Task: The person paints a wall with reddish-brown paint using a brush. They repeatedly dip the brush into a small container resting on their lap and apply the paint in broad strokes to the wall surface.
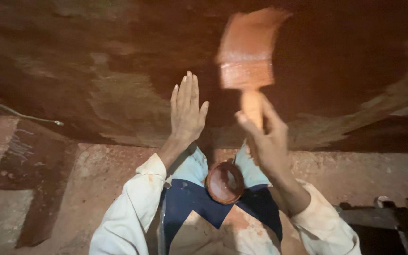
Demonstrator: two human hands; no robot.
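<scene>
Nearest the camera lay the person's lap in blue and white cloth, and on it sat a small round bowl with a reddish-brown rim. White sleeves rose from either side of it. To the right, dark wooden furniture crowded the lower corner; to the left the stained floor lay open up to the foot of the wall.

Farther out, the left hand was open, fingers straight and together, palm flat against the wall. Just beside it, a narrow gap apart, the right hand was clamped around the pale handle of a wide paintbrush. The brush stood nearly upright, its long axis leaning slightly right, handle down and bristles pointing up onto the wall. It was blurred. Around the bristles the wall showed dark, wet reddish-brown, with paler dry patches towards the left and right edges.
</scene>
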